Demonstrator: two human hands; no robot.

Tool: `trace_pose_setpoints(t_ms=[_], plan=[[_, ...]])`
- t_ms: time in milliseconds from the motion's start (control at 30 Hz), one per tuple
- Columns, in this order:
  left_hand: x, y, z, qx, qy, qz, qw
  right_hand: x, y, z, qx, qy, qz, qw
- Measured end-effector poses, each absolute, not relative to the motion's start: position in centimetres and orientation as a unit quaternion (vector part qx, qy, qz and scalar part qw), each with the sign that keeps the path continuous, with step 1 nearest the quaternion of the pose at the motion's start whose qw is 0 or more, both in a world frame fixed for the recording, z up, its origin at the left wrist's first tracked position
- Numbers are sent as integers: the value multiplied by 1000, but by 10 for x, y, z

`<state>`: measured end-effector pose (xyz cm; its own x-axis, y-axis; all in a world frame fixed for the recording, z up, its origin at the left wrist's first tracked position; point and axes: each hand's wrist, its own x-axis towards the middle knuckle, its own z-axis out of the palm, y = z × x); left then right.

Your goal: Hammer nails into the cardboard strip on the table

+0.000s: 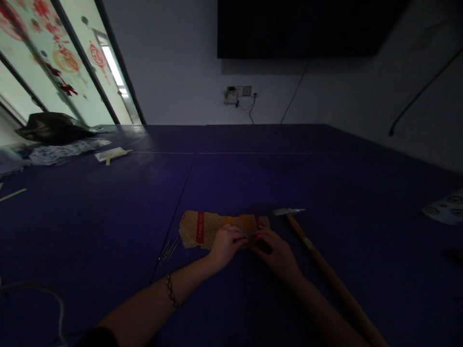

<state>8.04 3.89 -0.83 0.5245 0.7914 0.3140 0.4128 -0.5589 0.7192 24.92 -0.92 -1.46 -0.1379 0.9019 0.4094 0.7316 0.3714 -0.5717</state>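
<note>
A tan, dotted, crumpled strip with red bands and orange patches point(211, 226) lies flat on the purple tabletop in front of me. My left hand point(227, 245) is over its near edge, thumb and fingers pinched together. Close beside it, my right hand point(277, 254) has curled fingers, with the tips drawn together at the strip's right part. Whatever is between the fingertips of either hand is too small and dark to make out. Several thin metal nails point(169, 250) lie left of the strip. To the right rests a hammer point(325, 270) with a long wooden handle.
The purple table point(289, 178) has seams across it. At the far left are a dark bag point(54, 127), papers point(65, 152) and a white pad with pale strips point(111, 154). A white cable point(54, 294) curves at the lower left. A pale object with round marks point(446, 209) sits far right.
</note>
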Motion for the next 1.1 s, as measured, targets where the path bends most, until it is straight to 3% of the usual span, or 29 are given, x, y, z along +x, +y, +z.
trace_pose_setpoints(t_ms=[400, 600, 733, 833, 1100], plan=[[82, 41, -9, 817, 393, 313, 283, 245, -8, -14, -548, -747, 102, 363], [82, 44, -10, 825, 378, 308, 286, 277, -13, 24, -655, -628, -3, 421], [81, 44, -11, 825, 376, 317, 277, 317, -47, 46, -812, -504, 52, 291], [81, 43, -13, 825, 372, 322, 279, 334, -73, 38, -840, -495, 90, 203], [80, 45, -14, 826, 366, 321, 284, 348, -76, 7, -818, -540, 100, 171]])
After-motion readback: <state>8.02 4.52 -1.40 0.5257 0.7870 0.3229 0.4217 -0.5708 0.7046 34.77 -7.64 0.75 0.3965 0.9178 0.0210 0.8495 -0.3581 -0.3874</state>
